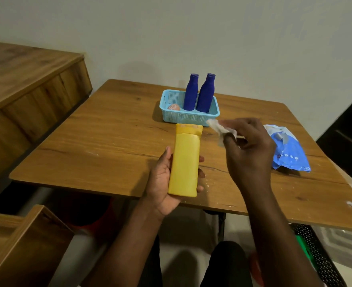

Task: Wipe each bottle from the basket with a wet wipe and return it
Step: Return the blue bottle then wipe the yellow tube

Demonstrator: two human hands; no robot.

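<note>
- Wooden desk [100, 146] against a plain pale wall; wooden furniture to the left, a black perforated crate at lower right beneath the desk edge.
- Basket [191, 118]: light blue, perforated, at the far middle of the desk. Holds two blue bottles [198, 94], upright, side by side, plus a small orange item [174, 107] in its left end, too small to identify.
- Yellow bottle [186, 160]: out of the basket, held above the near desk edge, cap end pointing toward the basket, just short of its front wall.
- Left hand [164, 183]: palm up, fingers curled around the lower body of the yellow bottle, thumb along its left side.
- Right hand [247, 146]: raised to the right of the yellow bottle, apart from it; fingers pinching a crumpled white wipe [220, 128], which is motion-blurred.
- Wipe pack [289, 150]: blue, lying flat on the right of the desk, flap on top.
</note>
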